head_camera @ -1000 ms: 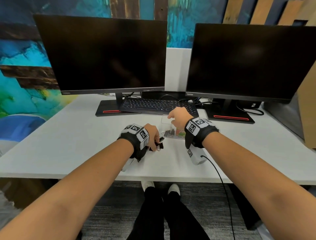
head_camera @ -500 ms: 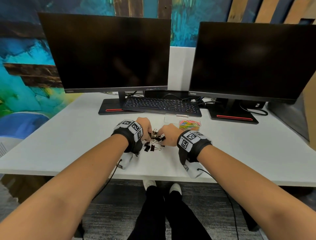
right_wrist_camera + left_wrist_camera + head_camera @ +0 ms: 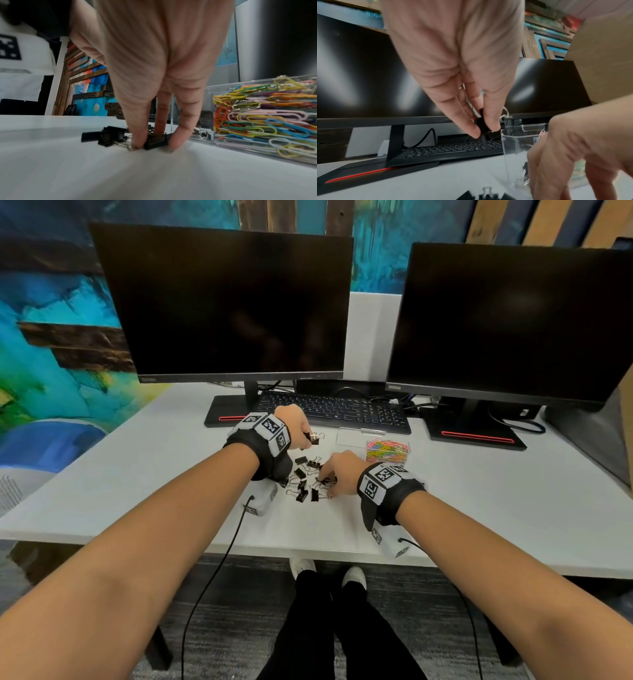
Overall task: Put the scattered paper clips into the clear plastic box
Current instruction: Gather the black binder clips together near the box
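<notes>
Several black binder clips [image 3: 301, 486] lie scattered on the white desk [image 3: 137, 474] between my hands. My left hand [image 3: 306, 438] is raised and pinches one black binder clip [image 3: 314, 438] by thumb and fingers; the left wrist view shows that clip [image 3: 482, 124] just left of the clear plastic box's rim [image 3: 513, 135]. My right hand [image 3: 325, 482] is down on the desk, and its fingers pinch another binder clip [image 3: 155, 140] at the edge of the pile [image 3: 106, 136]. The clear box [image 3: 356, 436] stands behind the pile, with coloured paper clips [image 3: 387, 450] filling its right compartment.
A black keyboard [image 3: 332, 409] lies just behind the box, with two dark monitors [image 3: 222, 302] on stands at the back. Cables hang from both wrist cameras over the desk's front edge [image 3: 308, 554]. Bare desk surface stretches left and right of the pile.
The right hand came back from the box to the pile and closed on a clip. The left hand lifted off the pile with a clip, up and away toward the box.
</notes>
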Available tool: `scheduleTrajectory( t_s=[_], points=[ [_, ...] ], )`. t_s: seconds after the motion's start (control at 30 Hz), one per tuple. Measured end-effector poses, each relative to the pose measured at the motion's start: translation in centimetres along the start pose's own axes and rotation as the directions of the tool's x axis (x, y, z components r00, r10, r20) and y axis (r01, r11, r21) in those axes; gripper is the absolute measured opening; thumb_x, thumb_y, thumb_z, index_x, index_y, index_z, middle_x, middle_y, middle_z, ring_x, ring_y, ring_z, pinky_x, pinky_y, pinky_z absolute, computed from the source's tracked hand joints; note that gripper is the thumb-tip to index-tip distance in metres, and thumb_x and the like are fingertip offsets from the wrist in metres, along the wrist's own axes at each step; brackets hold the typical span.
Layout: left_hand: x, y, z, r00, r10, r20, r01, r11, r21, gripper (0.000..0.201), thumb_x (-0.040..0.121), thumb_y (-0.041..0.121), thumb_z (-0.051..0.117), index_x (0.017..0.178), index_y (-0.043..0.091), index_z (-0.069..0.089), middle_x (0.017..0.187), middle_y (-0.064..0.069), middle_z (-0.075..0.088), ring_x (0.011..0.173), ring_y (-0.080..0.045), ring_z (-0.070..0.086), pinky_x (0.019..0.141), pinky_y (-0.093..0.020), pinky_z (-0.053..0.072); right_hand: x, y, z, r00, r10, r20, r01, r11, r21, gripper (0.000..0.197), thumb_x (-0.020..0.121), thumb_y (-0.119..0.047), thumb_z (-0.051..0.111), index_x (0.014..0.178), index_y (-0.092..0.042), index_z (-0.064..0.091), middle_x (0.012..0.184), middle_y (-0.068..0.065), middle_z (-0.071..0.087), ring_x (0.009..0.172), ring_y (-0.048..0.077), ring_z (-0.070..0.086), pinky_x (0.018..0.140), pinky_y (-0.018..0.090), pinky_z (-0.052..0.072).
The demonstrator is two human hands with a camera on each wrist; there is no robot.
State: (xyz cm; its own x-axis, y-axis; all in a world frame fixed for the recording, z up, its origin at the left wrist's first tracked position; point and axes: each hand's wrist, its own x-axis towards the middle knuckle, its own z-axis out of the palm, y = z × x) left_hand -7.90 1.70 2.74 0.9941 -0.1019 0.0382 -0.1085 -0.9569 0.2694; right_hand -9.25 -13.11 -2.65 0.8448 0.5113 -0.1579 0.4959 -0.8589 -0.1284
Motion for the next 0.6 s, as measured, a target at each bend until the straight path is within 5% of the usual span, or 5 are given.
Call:
scheduleTrajectory(
  t_s=[0.33, 0.47, 0.53, 0.6],
  points=[
    [1.6, 5.2, 0.8, 0.99, 0.018, -0.138, -0.051, 0.969, -0.24, 0.024, 0.083, 0.016, 0.068, 0.105, 0.01, 0.073, 0.106, -0.005, 0.072, 0.1, -0.017, 0.066, 0.078, -0.016, 0.045, -0.7, 0.6, -0.1, 0.999, 0.051, -0.013, -0.051, 0.998, -0.034, 0.03, 0.077, -0.016, 0.072, 0.105, -0.008, 0.068, 0.116, 0.008, 0.063, 0.107, 0.024, 0.058, 0.085, 0.026, 0.046],
    [2.2, 6.0, 2.5, 0.993, 0.002, -0.114, -0.038, 0.949, -0.312, 0.028, 0.079, 0.012, 0.074, 0.106, 0.006, 0.072, 0.107, -0.007, 0.071, 0.103, -0.017, 0.065, 0.093, -0.019, 0.048, -0.4, 0.5, -0.2, 0.997, 0.082, 0.008, -0.082, 0.995, -0.057, 0.005, 0.08, -0.017, 0.069, 0.082, -0.012, 0.067, 0.114, 0.009, 0.065, 0.106, 0.025, 0.06, 0.087, 0.026, 0.047],
    [2.4, 6.2, 2.9, 0.992, -0.013, -0.125, -0.032, 0.937, -0.349, 0.029, 0.076, 0.01, 0.076, 0.105, 0.004, 0.072, 0.105, -0.009, 0.071, 0.103, -0.019, 0.065, 0.095, -0.026, 0.05, -0.3, 0.7, -0.2, 0.997, 0.083, -0.01, -0.083, 0.993, -0.081, 0.029, 0.081, -0.018, 0.069, 0.06, -0.021, 0.049, 0.104, 0.008, 0.063, 0.099, 0.024, 0.059, 0.08, 0.026, 0.044],
    [2.7, 6.2, 3.2, 0.991, -0.028, -0.134, -0.026, 0.922, -0.385, 0.028, 0.074, 0.007, 0.077, 0.102, 0.003, 0.072, 0.103, -0.011, 0.072, 0.101, -0.02, 0.066, 0.093, -0.028, 0.052, -0.4, 0.9, 0.0, 0.995, 0.08, -0.054, -0.083, 0.995, -0.055, 0.022, 0.081, -0.014, 0.067, 0.061, -0.017, 0.058, 0.098, 0.008, 0.066, 0.094, 0.025, 0.06, 0.075, 0.024, 0.042]
  ],
)
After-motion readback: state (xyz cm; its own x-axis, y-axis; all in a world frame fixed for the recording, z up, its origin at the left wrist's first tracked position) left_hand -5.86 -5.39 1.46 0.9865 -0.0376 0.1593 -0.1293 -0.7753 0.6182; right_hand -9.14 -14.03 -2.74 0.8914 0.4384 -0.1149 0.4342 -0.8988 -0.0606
